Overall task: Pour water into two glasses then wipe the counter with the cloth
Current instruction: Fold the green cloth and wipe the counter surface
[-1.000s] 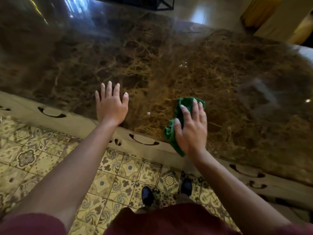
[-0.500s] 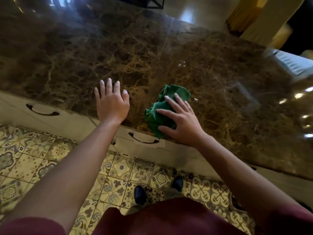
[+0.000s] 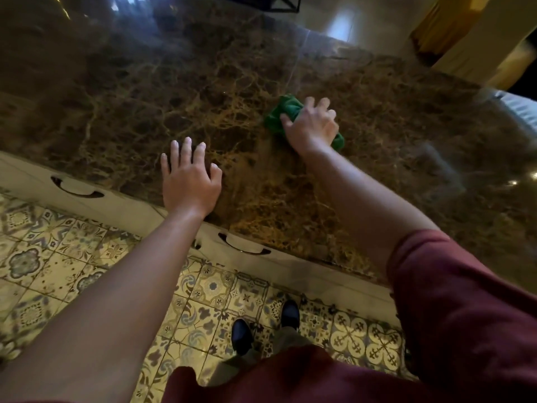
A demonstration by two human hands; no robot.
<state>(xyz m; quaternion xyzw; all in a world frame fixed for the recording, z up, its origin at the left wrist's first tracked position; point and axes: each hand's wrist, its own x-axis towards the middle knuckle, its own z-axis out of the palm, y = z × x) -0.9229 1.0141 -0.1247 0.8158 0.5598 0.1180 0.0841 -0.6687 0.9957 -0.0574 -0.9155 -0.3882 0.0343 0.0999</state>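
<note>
My right hand (image 3: 313, 129) lies on a bunched green cloth (image 3: 280, 113) on the brown marble counter (image 3: 189, 82), toward its middle. Its fingers curl over the cloth and the thumb lies against the cloth's left side. Part of the cloth sticks out to the right of the wrist. With fingers spread, my left hand (image 3: 190, 178) rests flat on the counter near the front edge and holds nothing. No glasses or water container are in view.
Pale drawer fronts with cut-out handles (image 3: 244, 247) run under the counter's front edge. Below lies a patterned tile floor (image 3: 58, 257), where my dark shoes (image 3: 241, 335) stand. A yellow curtain (image 3: 444, 21) hangs beyond the counter's far right.
My right hand has slid the green cloth away from the front edge, farther out and to the right on the counter. The left hand stays planted in place.
</note>
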